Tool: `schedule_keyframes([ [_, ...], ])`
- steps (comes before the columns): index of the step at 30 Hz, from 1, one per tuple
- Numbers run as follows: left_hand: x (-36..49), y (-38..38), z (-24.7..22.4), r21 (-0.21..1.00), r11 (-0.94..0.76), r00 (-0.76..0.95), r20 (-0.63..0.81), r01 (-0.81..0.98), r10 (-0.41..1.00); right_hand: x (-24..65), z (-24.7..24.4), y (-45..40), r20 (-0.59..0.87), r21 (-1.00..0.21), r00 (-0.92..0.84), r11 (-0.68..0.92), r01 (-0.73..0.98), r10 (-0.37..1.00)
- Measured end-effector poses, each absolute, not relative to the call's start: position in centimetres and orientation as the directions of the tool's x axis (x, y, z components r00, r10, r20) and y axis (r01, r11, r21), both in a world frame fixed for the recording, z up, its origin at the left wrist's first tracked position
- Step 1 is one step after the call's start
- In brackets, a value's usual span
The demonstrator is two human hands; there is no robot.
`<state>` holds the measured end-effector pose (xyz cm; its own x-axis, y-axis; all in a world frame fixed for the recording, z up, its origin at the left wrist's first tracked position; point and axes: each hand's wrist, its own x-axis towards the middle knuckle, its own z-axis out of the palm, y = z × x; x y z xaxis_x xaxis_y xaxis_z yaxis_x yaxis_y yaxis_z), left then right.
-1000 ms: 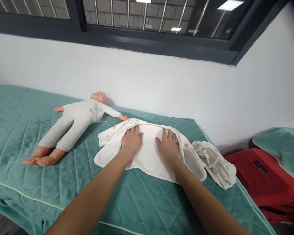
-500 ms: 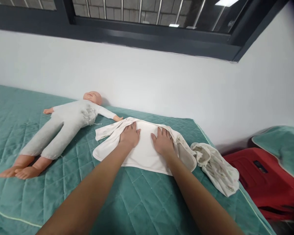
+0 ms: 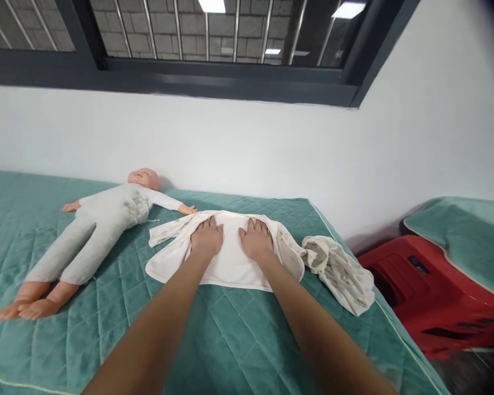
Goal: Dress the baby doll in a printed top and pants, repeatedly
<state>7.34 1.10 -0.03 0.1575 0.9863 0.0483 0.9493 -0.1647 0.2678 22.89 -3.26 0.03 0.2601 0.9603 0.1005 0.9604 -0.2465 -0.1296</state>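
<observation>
- Baby garment [image 3: 234,255] lies directly beneath the hands, spread on the green quilted cover [image 3: 230,351], its pale plain face up between them and its lower edge reaching towards the forearms.
- Left hand [image 3: 208,237] and right hand [image 3: 256,240] rest palm down on it, fingers loosely spread and apart from each other, pinching nothing that shows. Whether any fingertips are tucked under the far edge, I cannot tell.
- Uneven pressure is probably the main risk: if one palm pushed harder than the other, the soft cloth could skew or bunch between them.
- Folded layers sit against the outer side of each hand; lifting quickly might drag one along and crease it.
- Left of the left hand, a printed sleeve [image 3: 164,233] sticks out. A sideways sweep could double it under the body of the cloth.
- Beyond the left hand, the doll's hand [image 3: 187,209] comes right up to the cloth's far edge. A pull that way could catch on it or shift the doll [image 3: 111,211].
- Right of the right hand, a crumpled printed cloth [image 3: 343,274] lies by the cover's edge, above a red chair [image 3: 420,291]. An outward nudge could tip it off.
</observation>
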Motion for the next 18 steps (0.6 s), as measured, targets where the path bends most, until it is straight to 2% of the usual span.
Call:
schedule_keyframes([
  [10,7.6,-3.8,-0.7,0.21,-0.199,0.178,0.117,0.957,0.977,22.3,0.7,-5.2,0.055,-0.136,0.256,-0.246,0.959,0.965],
  [18,6.5,-8.0,-0.7,0.211,-0.235,0.216,0.109,0.949,0.97,22.1,1.1,-9.7,0.027,-0.077,0.155,-0.153,0.985,0.987],
])
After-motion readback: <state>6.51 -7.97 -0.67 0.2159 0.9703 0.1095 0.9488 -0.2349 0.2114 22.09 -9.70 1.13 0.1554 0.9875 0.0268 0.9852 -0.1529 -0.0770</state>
